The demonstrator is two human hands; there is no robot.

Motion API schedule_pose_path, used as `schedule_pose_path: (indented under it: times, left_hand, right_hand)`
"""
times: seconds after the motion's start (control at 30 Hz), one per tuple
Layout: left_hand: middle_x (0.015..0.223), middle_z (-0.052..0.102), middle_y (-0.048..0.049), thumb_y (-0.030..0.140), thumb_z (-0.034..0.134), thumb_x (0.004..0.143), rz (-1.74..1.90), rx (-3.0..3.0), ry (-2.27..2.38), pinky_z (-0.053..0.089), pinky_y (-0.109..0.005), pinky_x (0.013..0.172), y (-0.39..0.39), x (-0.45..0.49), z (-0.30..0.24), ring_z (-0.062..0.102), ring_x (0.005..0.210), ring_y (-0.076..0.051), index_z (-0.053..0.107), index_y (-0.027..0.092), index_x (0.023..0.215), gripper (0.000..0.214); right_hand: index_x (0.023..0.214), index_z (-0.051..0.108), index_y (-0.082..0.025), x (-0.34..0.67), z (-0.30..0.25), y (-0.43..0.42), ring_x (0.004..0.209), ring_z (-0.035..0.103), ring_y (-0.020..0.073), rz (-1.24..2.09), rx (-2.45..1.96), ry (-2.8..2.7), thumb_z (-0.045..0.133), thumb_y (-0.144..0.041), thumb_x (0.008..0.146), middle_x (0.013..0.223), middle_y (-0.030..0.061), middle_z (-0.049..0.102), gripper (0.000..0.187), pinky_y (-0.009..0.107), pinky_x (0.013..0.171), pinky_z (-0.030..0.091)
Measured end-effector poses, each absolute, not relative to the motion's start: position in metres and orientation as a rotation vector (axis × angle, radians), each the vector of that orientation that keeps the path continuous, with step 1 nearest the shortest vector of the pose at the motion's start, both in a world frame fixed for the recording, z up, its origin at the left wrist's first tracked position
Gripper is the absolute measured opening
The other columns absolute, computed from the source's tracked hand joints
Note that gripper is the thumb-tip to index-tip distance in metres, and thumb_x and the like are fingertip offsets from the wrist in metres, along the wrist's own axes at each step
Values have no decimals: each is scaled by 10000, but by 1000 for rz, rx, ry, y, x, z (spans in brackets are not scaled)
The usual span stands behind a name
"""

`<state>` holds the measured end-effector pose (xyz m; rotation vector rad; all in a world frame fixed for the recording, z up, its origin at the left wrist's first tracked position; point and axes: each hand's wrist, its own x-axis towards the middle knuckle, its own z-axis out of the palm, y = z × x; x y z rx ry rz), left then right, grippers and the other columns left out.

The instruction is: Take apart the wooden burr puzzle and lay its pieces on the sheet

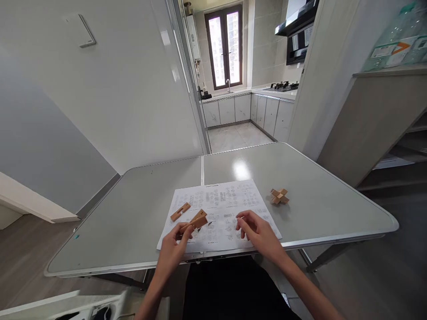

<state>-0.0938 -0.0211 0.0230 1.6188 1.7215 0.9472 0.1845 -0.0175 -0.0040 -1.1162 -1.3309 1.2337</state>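
Note:
My left hand [175, 246] is closed around a small bundle of wooden puzzle pieces [196, 220], held just above a printed instruction sheet [220, 209]. My right hand [256, 233] hovers over the sheet's right half, fingers loosely curled and apart, holding nothing. One loose notched wooden piece [180, 211] lies on the sheet to the left of my left hand. An assembled wooden cross-shaped puzzle [279, 196] rests on the table to the right of the sheet.
The grey folding table [133, 222] has a metal rim and a centre seam. A white wall stands to the left, a kitchen doorway behind the table, and a shelving unit [383, 129] to the right. My dark-clothed lap is below the near edge.

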Motion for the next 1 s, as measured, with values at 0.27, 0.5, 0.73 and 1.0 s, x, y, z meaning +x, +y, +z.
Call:
schedule_pose_path:
  times: [0.27, 0.5, 0.73, 1.0]
  left_hand:
    - [803, 741, -49, 745, 567, 806, 833, 1625, 1883, 477, -335, 723, 17, -131, 12, 654, 738, -258, 727, 202, 979, 591]
    - [888, 769, -73, 730, 560, 797, 717, 1684, 1968, 455, -329, 693, 45, -145, 15, 651, 792, -282, 737, 204, 985, 586]
    - [1006, 781, -126, 724, 549, 821, 635, 1753, 2005, 456, -319, 662, 81, -156, 23, 674, 911, -334, 750, 194, 1032, 605]
    - [1037, 777, -152, 688, 507, 865, 554, 1876, 2054, 476, -326, 671, 114, -162, 21, 685, 939, -343, 727, 177, 1072, 593]
  right_hand:
    - [1002, 614, -223, 214, -30, -4, 646, 636, 184, 1095, -1255, -1355, 558, -639, 940, 873, 45, 717, 425, 322, 629, 489]
    - [994, 608, -226, 217, -38, -3, 633, 650, 188, 1024, -1301, -1428, 516, -591, 963, 864, 38, 721, 377, 327, 630, 485]
    - [960, 642, -227, 217, -33, -7, 630, 624, 199, 1015, -1261, -1489, 518, -553, 960, 808, 45, 724, 349, 341, 622, 483]
    - [955, 640, -231, 218, -35, -9, 653, 634, 207, 1006, -1272, -1515, 512, -510, 970, 782, 32, 718, 308, 334, 634, 470]
